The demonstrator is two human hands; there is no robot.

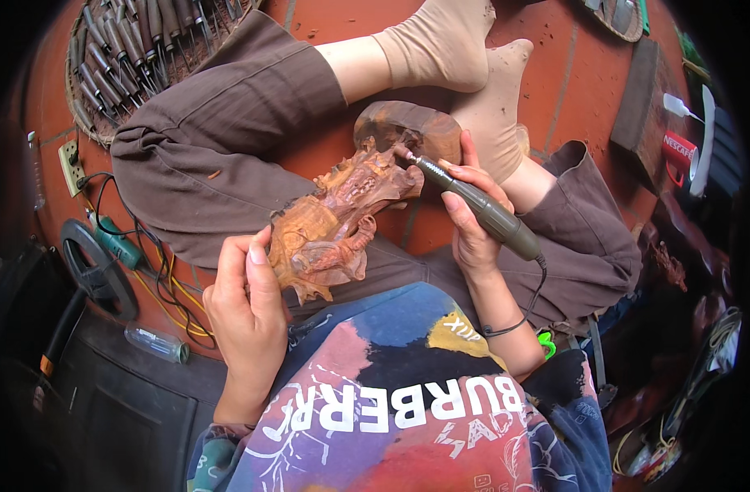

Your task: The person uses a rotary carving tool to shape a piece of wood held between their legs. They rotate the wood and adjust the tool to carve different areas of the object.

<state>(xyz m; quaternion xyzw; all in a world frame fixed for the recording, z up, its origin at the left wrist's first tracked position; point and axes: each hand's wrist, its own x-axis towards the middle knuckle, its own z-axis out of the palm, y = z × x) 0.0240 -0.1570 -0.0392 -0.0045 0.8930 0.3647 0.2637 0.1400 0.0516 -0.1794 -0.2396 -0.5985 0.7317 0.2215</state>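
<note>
A brown wood carving with knobbly relief lies slantwise above my lap. My left hand is closed round its lower left end, thumb on top. In my right hand is a dark green rotary tool, gripped like a pen, its cord trailing down past my wrist. The small pinkish tip of the tool is at the carving's upper right end; whether it touches I cannot tell. Just behind that end sits a rounded wooden block, partly hidden by the carving.
A round basket of wood-handled carving tools stands at the far left. Cables and a socket block lie left of my leg. A red mug and a dark beam are at the right. Wood chips dot the red tile floor.
</note>
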